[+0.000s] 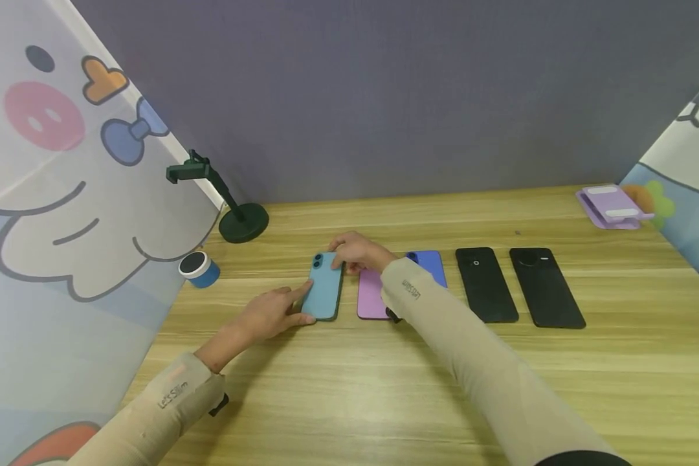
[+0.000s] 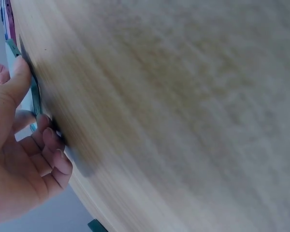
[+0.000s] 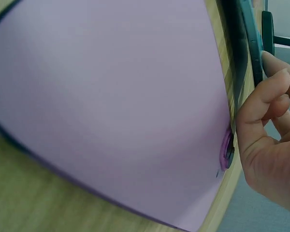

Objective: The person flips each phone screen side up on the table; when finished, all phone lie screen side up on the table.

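A light-blue smartphone (image 1: 325, 291) lies back up, its two camera lenses toward the far end. My left hand (image 1: 272, 312) holds its near left side, with the thumb at the bottom corner and the index finger along the left edge. At the far right corner, my right hand (image 1: 358, 251) grips the same phone with thumb and fingers. Both hands show beside its thin edge, the left hand (image 2: 24, 140) in the left wrist view and the right hand (image 3: 270, 130) in the right wrist view. A pink phone (image 1: 370, 298) lies under my right wrist, partly hidden.
Right of the pink phone lie a blue phone (image 1: 433, 264), partly covered by the sleeve, and two black phones (image 1: 487, 285) (image 1: 547, 288). A dark green stand (image 1: 243, 222) and a blue-and-white tub (image 1: 200, 270) stand left; a lilac folding stand (image 1: 613, 206) sits back right.
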Demonstrator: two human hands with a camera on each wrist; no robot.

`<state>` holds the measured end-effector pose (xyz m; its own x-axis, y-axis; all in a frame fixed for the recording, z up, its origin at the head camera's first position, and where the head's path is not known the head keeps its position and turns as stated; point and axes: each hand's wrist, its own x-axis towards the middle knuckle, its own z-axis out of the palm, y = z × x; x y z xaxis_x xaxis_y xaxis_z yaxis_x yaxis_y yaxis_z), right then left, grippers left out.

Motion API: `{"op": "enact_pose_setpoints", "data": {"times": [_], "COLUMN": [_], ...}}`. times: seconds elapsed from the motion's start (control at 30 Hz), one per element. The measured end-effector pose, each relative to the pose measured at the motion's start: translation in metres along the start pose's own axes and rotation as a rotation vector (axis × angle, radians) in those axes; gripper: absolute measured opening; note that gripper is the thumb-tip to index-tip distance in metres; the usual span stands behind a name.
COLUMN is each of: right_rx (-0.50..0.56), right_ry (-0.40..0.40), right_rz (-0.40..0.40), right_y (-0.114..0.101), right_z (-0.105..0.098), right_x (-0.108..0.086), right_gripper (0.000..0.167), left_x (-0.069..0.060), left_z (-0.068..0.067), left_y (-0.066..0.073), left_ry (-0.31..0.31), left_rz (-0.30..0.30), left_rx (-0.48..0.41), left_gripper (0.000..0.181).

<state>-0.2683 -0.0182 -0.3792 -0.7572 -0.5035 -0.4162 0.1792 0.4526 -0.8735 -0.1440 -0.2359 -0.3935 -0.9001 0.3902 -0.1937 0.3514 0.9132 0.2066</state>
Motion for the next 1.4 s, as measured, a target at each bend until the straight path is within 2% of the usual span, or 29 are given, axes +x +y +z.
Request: {"op": "enact_pose_setpoints", "data": {"times": [0.37,0.7,0.87,1.0,1.17,1.4], "right_rx": [-0.025,-0.089,-0.14,-0.188,-0.183,-0.183], "right_ry": [-0.029,0.0,-0.011,-0.022,-0.021,-0.02], "right_rz": [-0.021,-0.009,-0.009,-0.01,-0.003,-0.007], "right_y": [0.001,0.0,-0.001,0.0,0.002,0.002], "right_z": [-0.005,-0.009,-0.01,-0.013,-0.016,-0.018], "right_x": [0.0,0.001,-0.001,-0.002,-0.001,-0.001], "right_gripper": [0.05,0.046,0.045,0.046,0.047,0.045], "left_x": [-0.001,-0.001,-0.002,-0.003,-0.002,-0.003], "left_z": [0.0,0.001,0.002,0.004,0.005,-0.002], "left_y": [-0.002,-0.003,-0.003,-0.003,-0.003,0.006], "left_ry": [-0.002,0.003,0.004,0.028,0.073,0.12], "left_rz": [0.009,-0.001,-0.008,0.005,0.037,0.086], "left_rx": [-0.005,-0.002,-0.011,0.004,0.041,0.067], "left_gripper": [0.082,0.081,0.08,0.076,0.073,0.077]}}
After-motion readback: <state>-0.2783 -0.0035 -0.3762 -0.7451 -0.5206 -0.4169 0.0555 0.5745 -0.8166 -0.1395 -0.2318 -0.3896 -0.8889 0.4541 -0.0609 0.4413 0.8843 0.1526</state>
